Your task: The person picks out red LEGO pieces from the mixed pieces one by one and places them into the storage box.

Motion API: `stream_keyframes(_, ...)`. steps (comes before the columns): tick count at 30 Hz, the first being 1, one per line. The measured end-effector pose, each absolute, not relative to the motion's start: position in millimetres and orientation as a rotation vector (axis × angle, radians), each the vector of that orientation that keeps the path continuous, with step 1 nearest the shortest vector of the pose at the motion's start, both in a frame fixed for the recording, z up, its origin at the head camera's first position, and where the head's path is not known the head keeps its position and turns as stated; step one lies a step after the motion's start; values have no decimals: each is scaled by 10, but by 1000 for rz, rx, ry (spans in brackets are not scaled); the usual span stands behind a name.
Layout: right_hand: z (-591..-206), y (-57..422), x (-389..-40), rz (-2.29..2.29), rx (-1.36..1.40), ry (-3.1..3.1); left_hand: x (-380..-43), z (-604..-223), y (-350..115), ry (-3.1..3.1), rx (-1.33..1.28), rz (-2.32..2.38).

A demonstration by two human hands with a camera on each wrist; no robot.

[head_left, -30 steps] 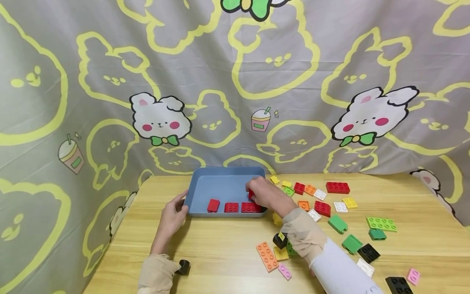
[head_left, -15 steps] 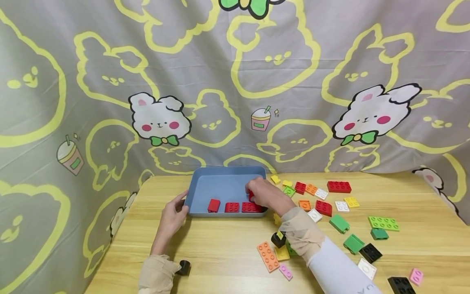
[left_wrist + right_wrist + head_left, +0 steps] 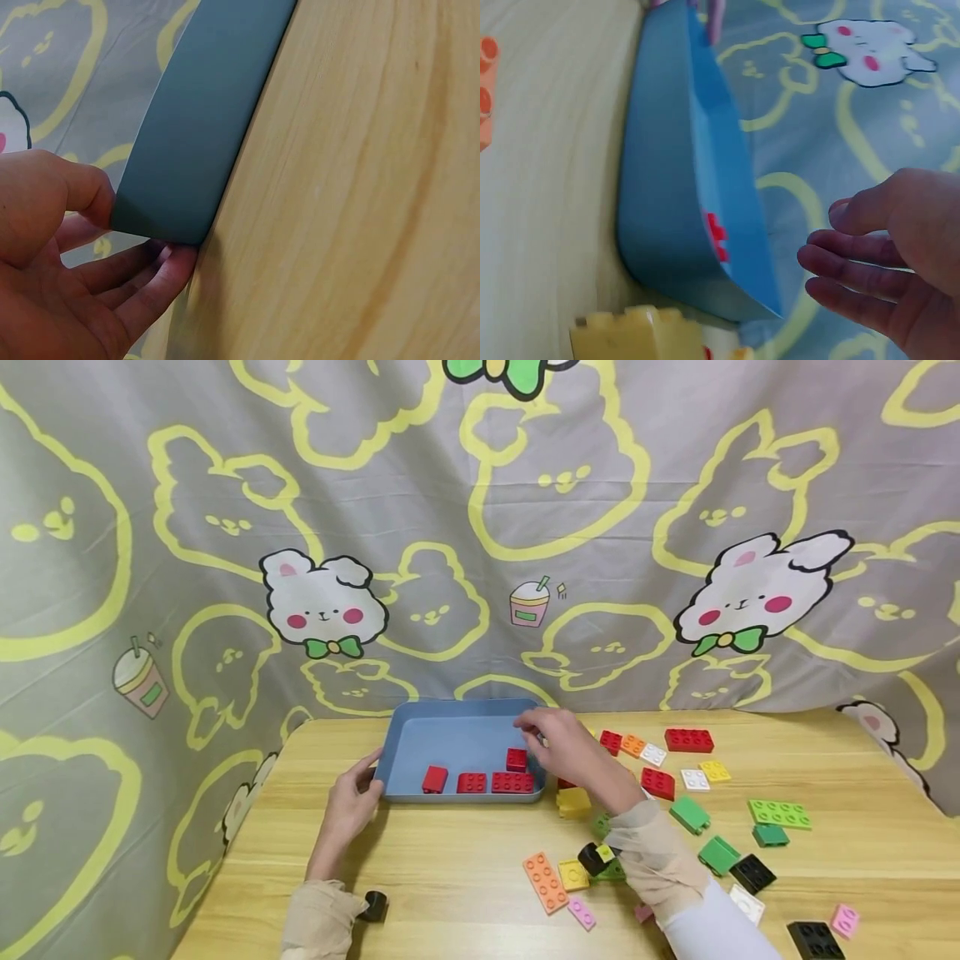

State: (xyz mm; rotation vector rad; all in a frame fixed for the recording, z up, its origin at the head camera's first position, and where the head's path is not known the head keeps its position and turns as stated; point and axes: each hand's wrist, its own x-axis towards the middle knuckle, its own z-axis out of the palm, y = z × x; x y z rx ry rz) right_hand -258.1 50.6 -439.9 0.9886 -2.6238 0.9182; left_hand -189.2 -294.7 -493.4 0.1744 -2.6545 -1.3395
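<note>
A blue-grey tray (image 3: 442,743) lies at the back of the table with several red toy bricks in it. My left hand (image 3: 354,800) grips its left front corner; in the left wrist view the thumb is at the rim and the fingertips touch the wall (image 3: 195,127) lower down. Over the tray's right edge is my right hand (image 3: 566,747), holding nothing, its fingers loosely bent in the right wrist view. Just left of it, a small red brick (image 3: 516,760) sits behind a longer red brick (image 3: 513,782). Another red brick (image 3: 435,779) leans toward the tray's left.
Loose bricks are scattered over the table's right half, among them a red one (image 3: 688,741), a lime one (image 3: 780,813) and a black one (image 3: 814,941). A yellow brick (image 3: 573,802) stands by the tray's right front corner. A patterned curtain (image 3: 420,527) hangs behind.
My right hand has let go of the small red brick, which now stays in the tray. It has lifted and shifted right. The left hand has kept its place on the tray.
</note>
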Motion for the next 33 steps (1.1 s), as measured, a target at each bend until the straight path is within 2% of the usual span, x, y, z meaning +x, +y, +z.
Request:
stream_keyframes(19, -4067, 1324, -2049, 799, 834, -2662, -1907, -4952, -2949, -2662, 181, -1323)
stream_keyframes(33, -4111, 1674, -2052, 887, 786, -2673, -1877, -4930, -2943, -2663, 193, -1336)
